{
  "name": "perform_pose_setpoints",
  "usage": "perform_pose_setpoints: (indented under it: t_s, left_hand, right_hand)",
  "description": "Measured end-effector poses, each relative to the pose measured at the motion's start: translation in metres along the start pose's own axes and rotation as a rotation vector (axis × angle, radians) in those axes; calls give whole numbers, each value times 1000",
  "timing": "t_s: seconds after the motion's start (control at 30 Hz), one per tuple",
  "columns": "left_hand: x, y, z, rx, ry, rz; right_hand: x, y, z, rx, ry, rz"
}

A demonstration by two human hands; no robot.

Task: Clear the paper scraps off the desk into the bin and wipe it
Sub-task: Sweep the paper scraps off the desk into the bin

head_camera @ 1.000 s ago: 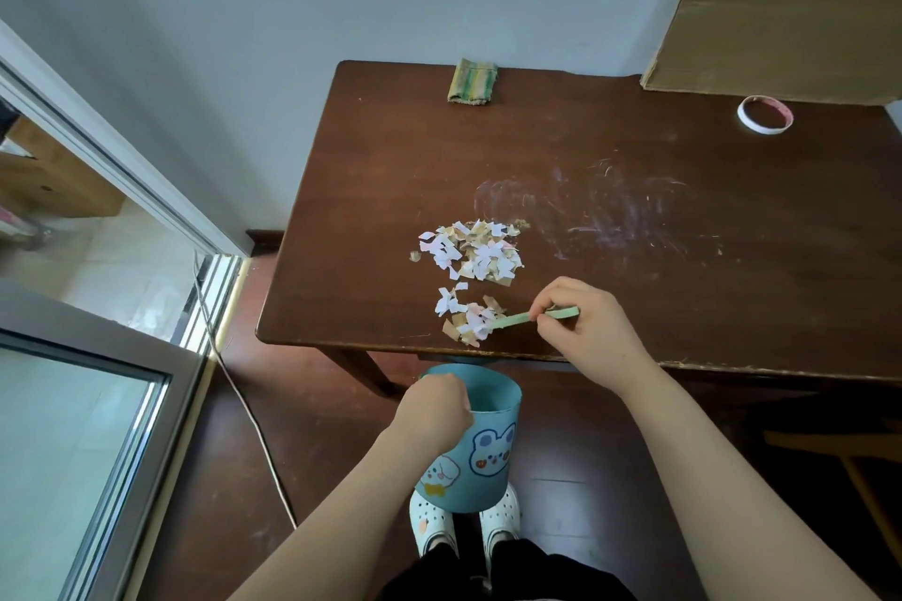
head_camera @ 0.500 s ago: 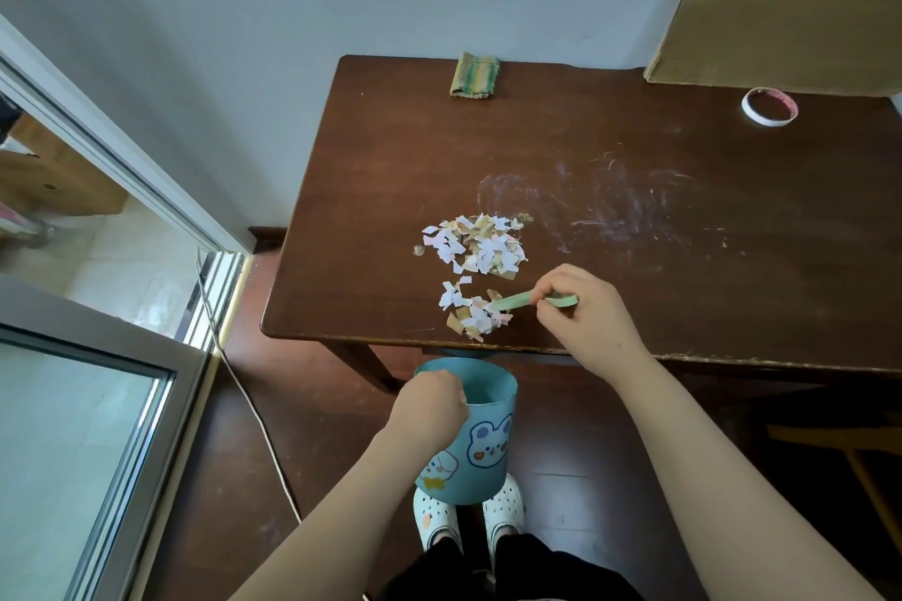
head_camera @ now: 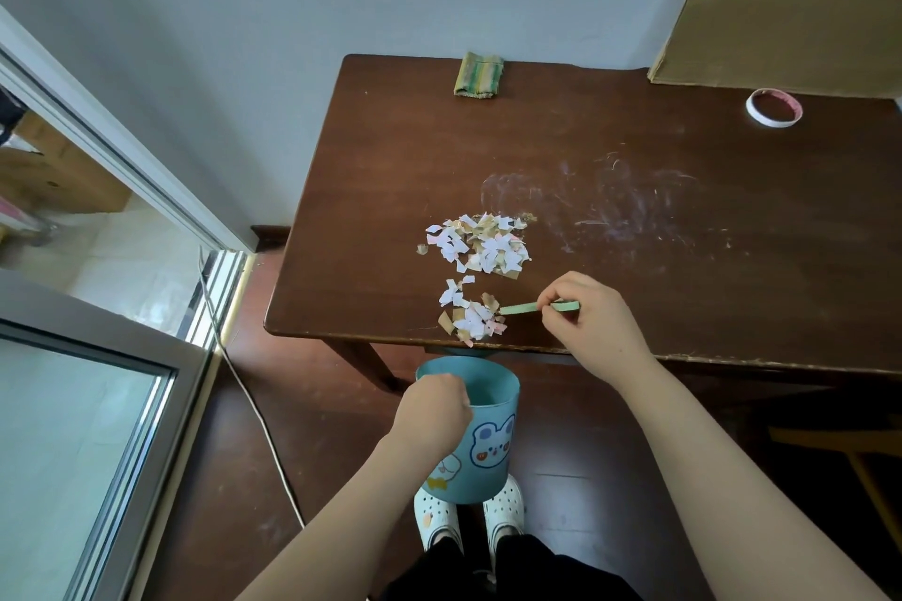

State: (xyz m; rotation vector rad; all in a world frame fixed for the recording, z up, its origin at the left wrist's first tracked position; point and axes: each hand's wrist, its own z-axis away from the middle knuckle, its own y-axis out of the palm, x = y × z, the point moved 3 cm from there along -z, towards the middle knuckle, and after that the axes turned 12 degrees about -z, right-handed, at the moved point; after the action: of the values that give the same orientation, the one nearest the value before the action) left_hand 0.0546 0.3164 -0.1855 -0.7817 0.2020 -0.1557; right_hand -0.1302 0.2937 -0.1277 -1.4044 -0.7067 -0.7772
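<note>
Scraps of white and tan paper point(head_camera: 471, 322) beside the right hand point(head_camera: 595, 322), which pinches a flat green strip point(head_camera: 520, 308), may miss the blue round bin point(head_camera: 488, 454) the left hand point(head_camera: 432, 410) grips, if flicked hard.

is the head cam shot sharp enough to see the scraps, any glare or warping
Head view: paper scraps and right hand sharp, no motion blur; daylight through the glass door blows out the tiled floor beyond; the desk shows a soft sheen, no hard glare; wide-angle distortion bows the desk's front edge and tilts the door frame.
</note>
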Motion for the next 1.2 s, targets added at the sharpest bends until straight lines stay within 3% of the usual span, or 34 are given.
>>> perform_pose_setpoints:
  t_s: [0.23,0.57,0.83,1.2]
  left_hand:
    - [8,4,-1,96,-64,-39]
    - [20,9,0,13,-133,-29]
    - [21,9,-4,-10,-129,-46]
    - [33,8,3,-30,-158,-127]
  right_hand:
    - [3,5,0,10,-13,-39]
    - [15,25,-1,64,-26,-44]
    - [18,-1,-3,-129,-58,100]
    - [34,43,-4,91,-63,260]
